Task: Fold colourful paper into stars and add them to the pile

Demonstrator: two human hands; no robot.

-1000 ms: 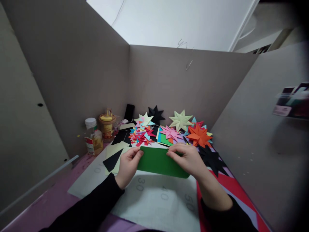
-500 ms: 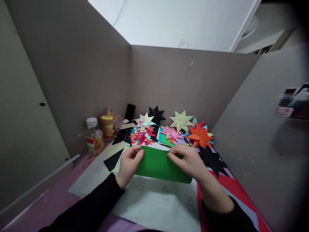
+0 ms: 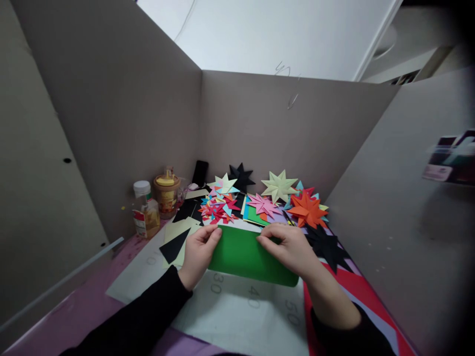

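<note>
A sheet of green paper [image 3: 245, 254] is held up between both hands, over a pale mat [image 3: 237, 316] with printed numbers. My left hand [image 3: 200, 254] pinches its upper left corner between thumb and fingers. At the upper right edge, my right hand [image 3: 287, 247] pinches the paper in the same way. The sheet's lower edge hangs loose and tilts toward me. Behind it lie folded paper stars, among them a pink star [image 3: 262, 204], a pale green star [image 3: 279, 186] and an orange star [image 3: 308, 210].
On the left stand a bottle with a white cap [image 3: 146, 212] and a brown cup [image 3: 166, 195]. Black and cream paper pieces [image 3: 174, 247] lie beside my left hand. A black star [image 3: 328, 244] and red paper [image 3: 352, 282] lie to the right. Grey panels [image 3: 282, 128] enclose the table.
The lower right part of the green paper has dropped slightly. Both hands keep their pinch and have hardly moved.
</note>
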